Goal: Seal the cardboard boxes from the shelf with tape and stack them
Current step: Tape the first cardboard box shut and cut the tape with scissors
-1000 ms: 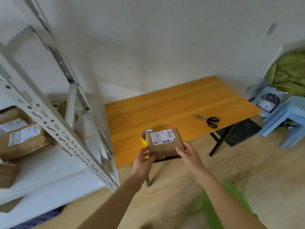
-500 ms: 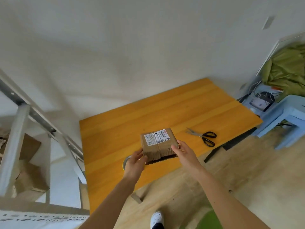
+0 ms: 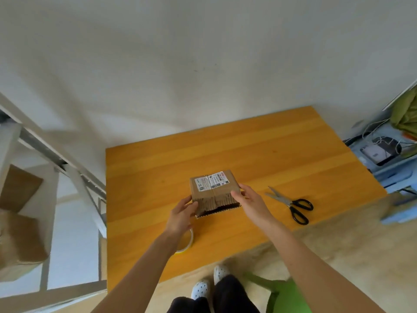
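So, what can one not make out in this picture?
All in the head view:
- Tape roll: mostly hidden under the left hand and wrist.
- Shipping label on the cardboard box: print too small to read.
- Shelf boxes: blurred, cut off by the left edge.
- Box underside: hidden; whether it touches the table cannot be told.

Table (image 3: 225, 154) bears scissors (image 3: 291, 204); tape roll (image 3: 189, 241).
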`<state>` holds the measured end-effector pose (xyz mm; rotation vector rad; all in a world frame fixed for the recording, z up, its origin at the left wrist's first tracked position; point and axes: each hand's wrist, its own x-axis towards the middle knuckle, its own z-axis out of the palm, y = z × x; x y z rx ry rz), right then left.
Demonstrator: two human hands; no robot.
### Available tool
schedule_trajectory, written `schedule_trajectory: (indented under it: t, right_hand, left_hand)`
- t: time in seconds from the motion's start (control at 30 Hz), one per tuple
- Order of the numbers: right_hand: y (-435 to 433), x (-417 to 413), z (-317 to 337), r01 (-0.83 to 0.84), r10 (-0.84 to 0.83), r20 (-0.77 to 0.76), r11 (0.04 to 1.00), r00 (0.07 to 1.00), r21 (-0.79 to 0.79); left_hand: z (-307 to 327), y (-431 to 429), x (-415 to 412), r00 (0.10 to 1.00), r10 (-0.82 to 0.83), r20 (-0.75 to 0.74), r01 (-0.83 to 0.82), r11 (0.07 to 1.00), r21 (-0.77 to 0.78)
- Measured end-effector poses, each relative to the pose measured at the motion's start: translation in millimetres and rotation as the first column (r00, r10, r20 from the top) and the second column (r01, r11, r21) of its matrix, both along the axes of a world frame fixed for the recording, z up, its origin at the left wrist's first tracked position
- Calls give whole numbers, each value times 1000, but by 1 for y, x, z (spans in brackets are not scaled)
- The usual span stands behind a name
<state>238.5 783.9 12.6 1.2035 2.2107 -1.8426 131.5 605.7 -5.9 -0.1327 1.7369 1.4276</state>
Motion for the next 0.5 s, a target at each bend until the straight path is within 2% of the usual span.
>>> schedule_trajectory:
  t: [0.33,0.5]
  right_hand:
    - [36,-46,-14,-179,176,-46,980,983,-87]
    - [52,-60,-26,-275,276,-11,953,961,-131]
  left_hand:
    - [-5,24,-22,986,163,17,-163,986,-35]
    - [-6,37,-31,974,225,-6,-225,971,-86]
